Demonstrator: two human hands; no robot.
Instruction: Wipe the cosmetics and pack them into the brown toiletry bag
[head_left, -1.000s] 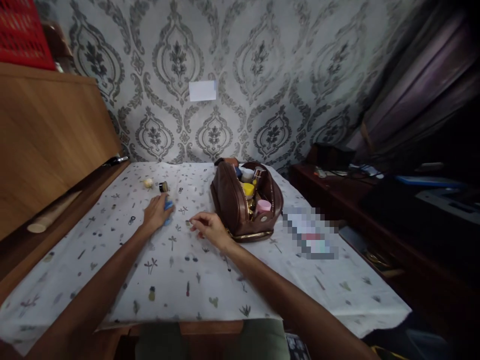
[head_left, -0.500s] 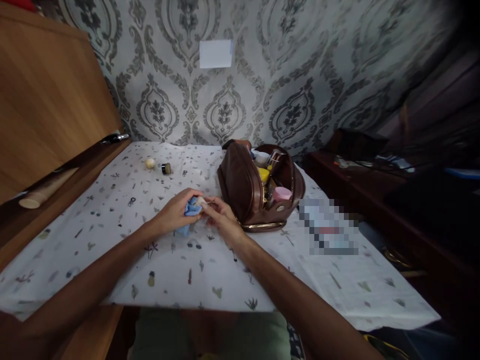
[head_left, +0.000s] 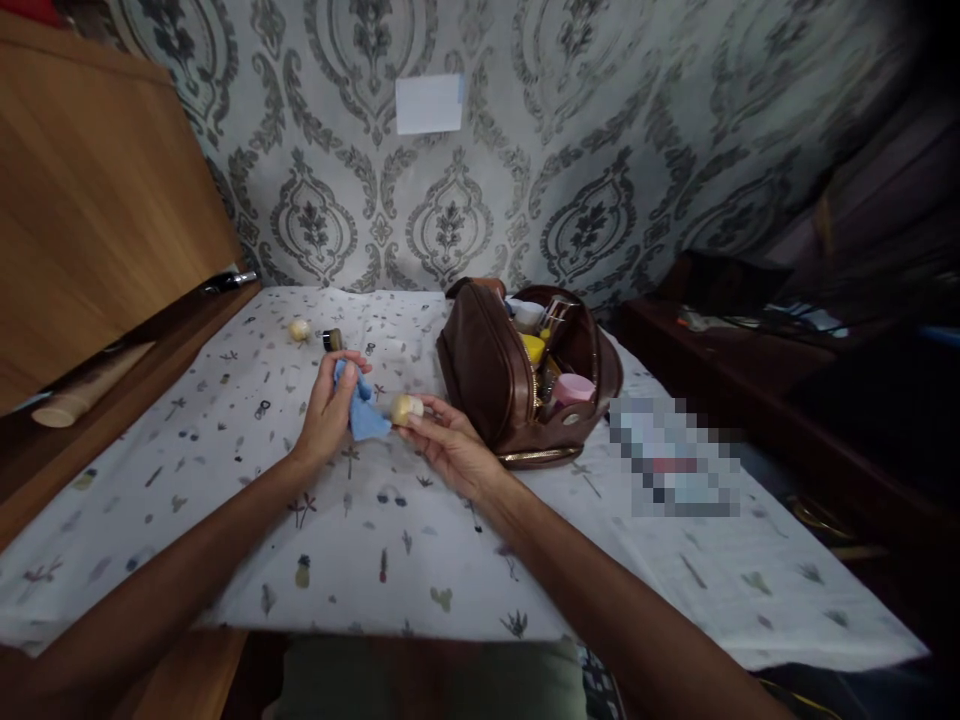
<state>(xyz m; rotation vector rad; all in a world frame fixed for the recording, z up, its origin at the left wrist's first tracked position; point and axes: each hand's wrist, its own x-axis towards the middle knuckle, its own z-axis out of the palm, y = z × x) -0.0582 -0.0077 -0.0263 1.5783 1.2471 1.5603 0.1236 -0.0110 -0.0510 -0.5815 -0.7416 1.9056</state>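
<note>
My left hand [head_left: 328,405] is closed on a blue cloth [head_left: 366,412], whose loose end hangs down toward the right. Between the thumb and fingers of my right hand [head_left: 454,440] is a small yellowish jar [head_left: 406,409] with a pale end, held above the table just right of the cloth. A brown leather bag [head_left: 484,365] stands unzipped beside my right hand. Inside it show a pink lid [head_left: 574,388], a yellow item [head_left: 532,347] and a white round lid [head_left: 526,314].
A pale yellow round container [head_left: 299,330] and a small dark-lidded jar [head_left: 331,340] stand on the patterned tablecloth [head_left: 352,590] beyond my left hand. A blurred-out flat item [head_left: 679,460] lies right of the bag. A wooden panel [head_left: 97,200] rises at left.
My hands have moved apart. The blue cloth has come away from the jar with my left hand, toward the upper left, while the jar stays in my right fingers.
</note>
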